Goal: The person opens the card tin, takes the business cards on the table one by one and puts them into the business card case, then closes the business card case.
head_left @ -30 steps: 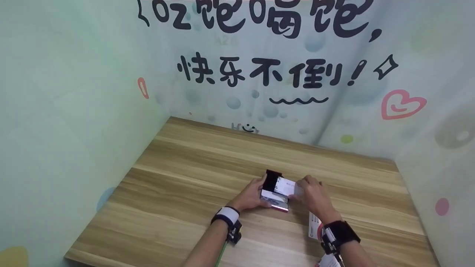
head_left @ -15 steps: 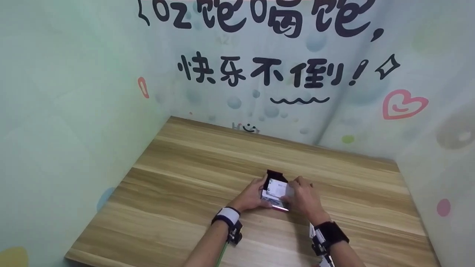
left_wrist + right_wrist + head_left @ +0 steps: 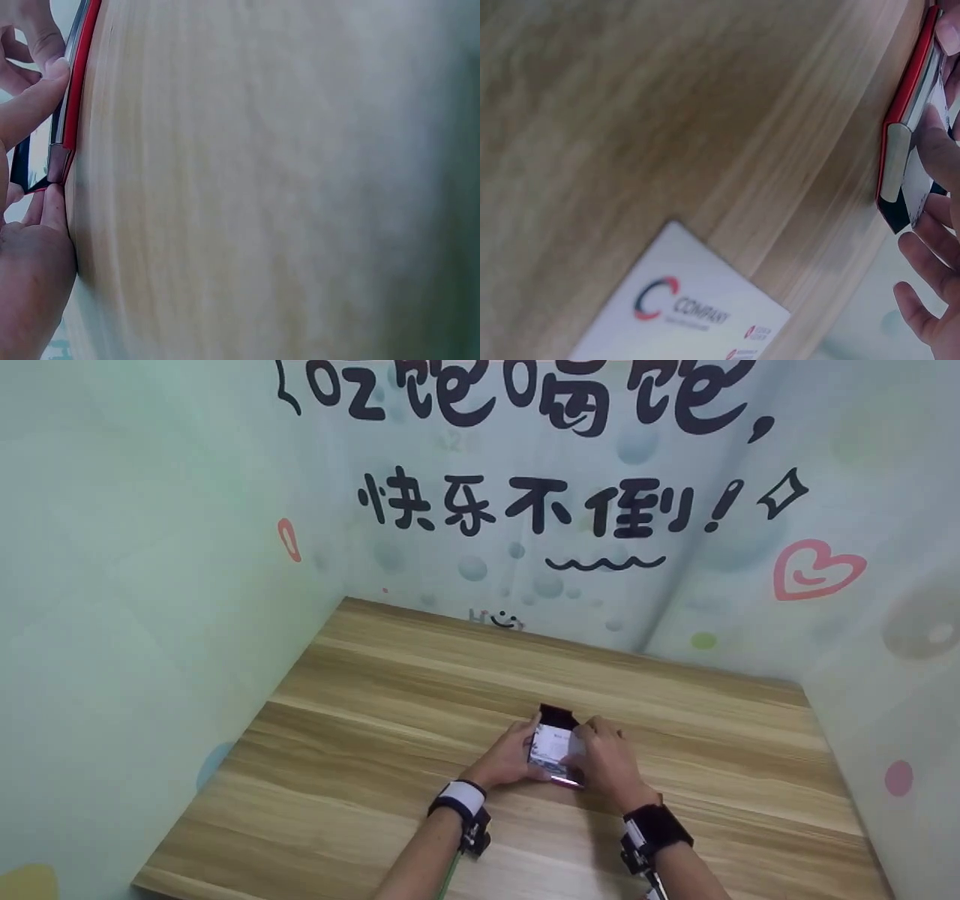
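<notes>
My left hand (image 3: pixel 506 757) grips an opened business card case (image 3: pixel 556 715) by its left side on the table. The case is black inside and red outside, and its red edge (image 3: pixel 79 90) shows in the left wrist view. My right hand (image 3: pixel 611 761) pinches a white business card (image 3: pixel 552 742) by its right end, with the card lying over the case's inside. In the right wrist view, the thumb rests on the card (image 3: pixel 916 180) beside the case's metal frame (image 3: pixel 896 161). The right fingers hide the card's right end in the head view.
A card with a COMPANY logo (image 3: pixel 694 319) lies on the wood-grain table (image 3: pixel 360 780), near my right wrist. Printed fabric walls (image 3: pixel 450 585) enclose the table at the back and sides. Each wrist wears a strapped camera (image 3: pixel 474 831).
My right hand has moved left, bringing the white card from the case's right side to over its inside. The left hand and the case have stayed nearly still.
</notes>
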`<move>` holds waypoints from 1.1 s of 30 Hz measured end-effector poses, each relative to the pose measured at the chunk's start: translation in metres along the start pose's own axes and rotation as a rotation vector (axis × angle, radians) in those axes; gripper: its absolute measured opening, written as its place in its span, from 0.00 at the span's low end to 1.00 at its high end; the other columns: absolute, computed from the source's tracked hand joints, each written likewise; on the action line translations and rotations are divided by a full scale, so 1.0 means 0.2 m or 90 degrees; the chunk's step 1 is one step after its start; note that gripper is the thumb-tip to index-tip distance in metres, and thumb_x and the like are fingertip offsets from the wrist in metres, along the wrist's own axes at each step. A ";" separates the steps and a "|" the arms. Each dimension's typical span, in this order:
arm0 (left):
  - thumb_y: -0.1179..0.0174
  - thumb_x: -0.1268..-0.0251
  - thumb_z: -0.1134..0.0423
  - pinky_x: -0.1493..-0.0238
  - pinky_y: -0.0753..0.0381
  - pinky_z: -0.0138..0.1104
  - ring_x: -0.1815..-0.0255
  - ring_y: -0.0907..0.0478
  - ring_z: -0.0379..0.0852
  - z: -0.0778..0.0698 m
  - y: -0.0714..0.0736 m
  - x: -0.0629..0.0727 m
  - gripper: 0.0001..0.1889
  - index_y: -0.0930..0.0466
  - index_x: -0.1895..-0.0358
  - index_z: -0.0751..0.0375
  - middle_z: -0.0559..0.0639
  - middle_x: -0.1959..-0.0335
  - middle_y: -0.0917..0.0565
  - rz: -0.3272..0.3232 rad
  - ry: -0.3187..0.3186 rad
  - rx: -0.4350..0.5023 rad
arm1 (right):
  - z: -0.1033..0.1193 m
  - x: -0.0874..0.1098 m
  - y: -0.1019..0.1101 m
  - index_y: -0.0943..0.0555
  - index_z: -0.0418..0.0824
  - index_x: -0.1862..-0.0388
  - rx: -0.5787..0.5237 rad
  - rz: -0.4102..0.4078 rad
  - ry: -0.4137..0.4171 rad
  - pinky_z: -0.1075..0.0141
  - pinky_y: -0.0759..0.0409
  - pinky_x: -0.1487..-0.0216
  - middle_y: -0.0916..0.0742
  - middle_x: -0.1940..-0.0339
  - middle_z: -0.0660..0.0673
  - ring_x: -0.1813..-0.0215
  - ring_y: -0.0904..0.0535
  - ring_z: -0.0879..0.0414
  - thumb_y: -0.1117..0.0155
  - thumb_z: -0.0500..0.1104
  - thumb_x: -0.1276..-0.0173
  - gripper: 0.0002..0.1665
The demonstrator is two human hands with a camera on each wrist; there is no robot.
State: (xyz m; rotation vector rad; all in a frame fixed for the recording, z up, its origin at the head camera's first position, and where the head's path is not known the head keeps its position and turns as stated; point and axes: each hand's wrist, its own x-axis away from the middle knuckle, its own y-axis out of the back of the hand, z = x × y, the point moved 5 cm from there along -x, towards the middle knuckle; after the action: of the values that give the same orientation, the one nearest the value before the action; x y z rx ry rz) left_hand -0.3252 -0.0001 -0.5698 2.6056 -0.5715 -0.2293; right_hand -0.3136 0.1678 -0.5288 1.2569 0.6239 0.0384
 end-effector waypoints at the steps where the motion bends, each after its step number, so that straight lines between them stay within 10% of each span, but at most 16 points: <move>1: 0.22 0.54 0.63 0.21 0.42 0.48 0.25 0.39 0.60 0.00 0.00 0.00 0.60 0.54 0.20 0.64 0.71 0.26 0.39 -0.001 0.001 -0.003 | 0.00 0.00 -0.01 0.16 0.32 0.57 0.000 0.002 -0.002 0.48 0.19 0.59 0.17 0.61 0.38 0.61 0.19 0.43 0.16 0.49 0.54 0.30; 33: 0.22 0.54 0.66 0.21 0.41 0.46 0.26 0.38 0.61 -0.01 0.00 0.00 0.60 0.55 0.20 0.64 0.74 0.28 0.40 0.000 0.012 0.014 | -0.03 0.05 -0.03 0.13 0.37 0.61 -0.098 -0.010 -0.056 0.48 0.23 0.58 0.15 0.65 0.43 0.61 0.19 0.44 0.21 0.41 0.49 0.17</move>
State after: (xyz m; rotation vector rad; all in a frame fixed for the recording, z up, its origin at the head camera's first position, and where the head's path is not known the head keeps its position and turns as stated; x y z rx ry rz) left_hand -0.3248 0.0009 -0.5682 2.6263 -0.5702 -0.1990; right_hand -0.3092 0.1744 -0.5404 1.0985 0.5440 0.0170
